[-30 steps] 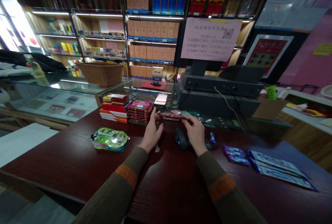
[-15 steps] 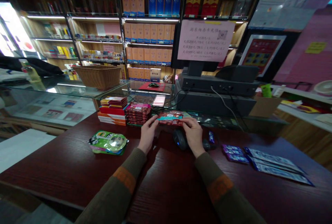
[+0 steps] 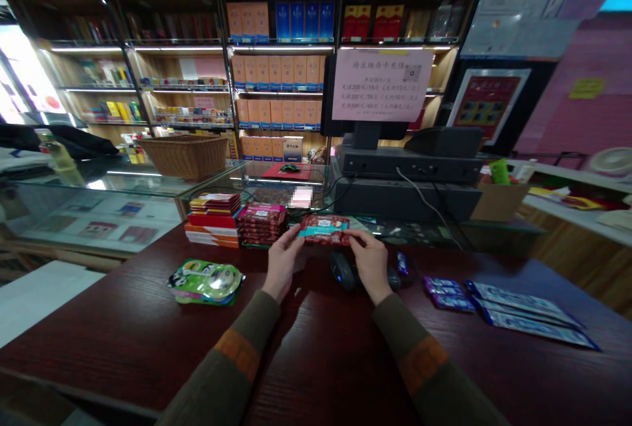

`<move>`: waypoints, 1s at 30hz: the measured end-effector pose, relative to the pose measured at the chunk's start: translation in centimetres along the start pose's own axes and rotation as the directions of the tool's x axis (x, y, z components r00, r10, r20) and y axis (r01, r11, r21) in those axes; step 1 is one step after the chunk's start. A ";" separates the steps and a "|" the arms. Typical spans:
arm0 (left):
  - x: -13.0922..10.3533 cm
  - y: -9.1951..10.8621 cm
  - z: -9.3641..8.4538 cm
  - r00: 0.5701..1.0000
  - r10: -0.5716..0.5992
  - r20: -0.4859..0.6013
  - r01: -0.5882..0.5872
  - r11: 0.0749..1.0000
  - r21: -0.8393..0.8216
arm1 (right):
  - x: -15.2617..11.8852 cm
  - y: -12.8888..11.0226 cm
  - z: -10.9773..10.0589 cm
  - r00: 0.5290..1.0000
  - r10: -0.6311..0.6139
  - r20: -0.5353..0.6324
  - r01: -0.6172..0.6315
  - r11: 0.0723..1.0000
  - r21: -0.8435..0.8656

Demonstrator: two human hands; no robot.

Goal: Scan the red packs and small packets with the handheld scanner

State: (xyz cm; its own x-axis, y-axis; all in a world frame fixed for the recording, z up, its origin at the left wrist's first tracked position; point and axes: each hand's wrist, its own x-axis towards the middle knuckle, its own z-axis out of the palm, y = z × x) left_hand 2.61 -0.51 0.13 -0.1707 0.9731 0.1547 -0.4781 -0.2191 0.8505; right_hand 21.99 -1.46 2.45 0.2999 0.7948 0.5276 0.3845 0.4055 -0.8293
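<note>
While I follow the head view, the left hand (image 3: 281, 266) and the right hand (image 3: 371, 263) each pinch one end of a red-and-teal packet (image 3: 323, 231), its printed face toward me. It is near the counter's (image 3: 306, 363) far edge, beside the reddish stack (image 3: 261, 223); contact underneath I cannot tell. I judge the step as a steady two-ended hold; moving on calls for even pinching and clearing the dark device (image 3: 342, 271).

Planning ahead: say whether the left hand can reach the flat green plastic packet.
Probably yes: only dark-red tabletop shows between the left hand and green packet, though that hand holds a rectangular red-and-teal pack.
</note>
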 end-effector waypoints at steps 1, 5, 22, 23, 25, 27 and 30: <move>0.1 0.0 -0.1 1.000 0.004 -0.005 -0.004 1.000 0.006 | 0.0 0.0 0.0 1.000 -0.002 0.010 0.002 1.000 -0.007; 0.1 0.3 -0.3 0.999 0.027 -0.017 -0.027 1.000 0.004 | 0.1 -0.1 -0.1 0.997 -0.005 0.076 0.008 0.999 -0.045; -0.2 4.1 -0.3 0.980 0.199 0.002 -0.196 0.960 0.202 | -0.7 -3.8 2.3 0.933 -0.196 0.303 0.230 0.970 -0.080; -0.2 4.5 -0.4 0.977 0.214 0.006 -0.210 0.954 0.214 | -0.6 -4.0 2.6 0.929 -0.201 0.310 0.236 0.969 -0.079; 0.0 5.3 -0.9 0.968 0.251 0.016 -0.248 0.938 0.243 | -0.6 -4.6 3.3 0.925 -0.206 0.321 0.242 0.967 -0.077; 0.2 6.2 -1.5 0.951 0.308 0.030 -0.303 0.911 0.280 | -0.6 -5.2 4.1 0.919 -0.206 0.337 0.243 0.967 -0.072; 0.9 7.4 -2.6 0.912 0.409 0.037 -0.396 0.852 0.342 | -0.5 -6.0 5.5 0.905 -0.205 0.373 0.248 0.966 -0.071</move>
State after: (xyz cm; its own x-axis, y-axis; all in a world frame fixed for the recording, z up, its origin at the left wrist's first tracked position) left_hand -3.35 -1.40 5.26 -0.3194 0.8002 0.5076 -0.0450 -0.5479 0.8353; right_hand 14.74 -1.78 6.17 -0.1326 0.8045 0.5790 0.5078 0.5568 -0.6574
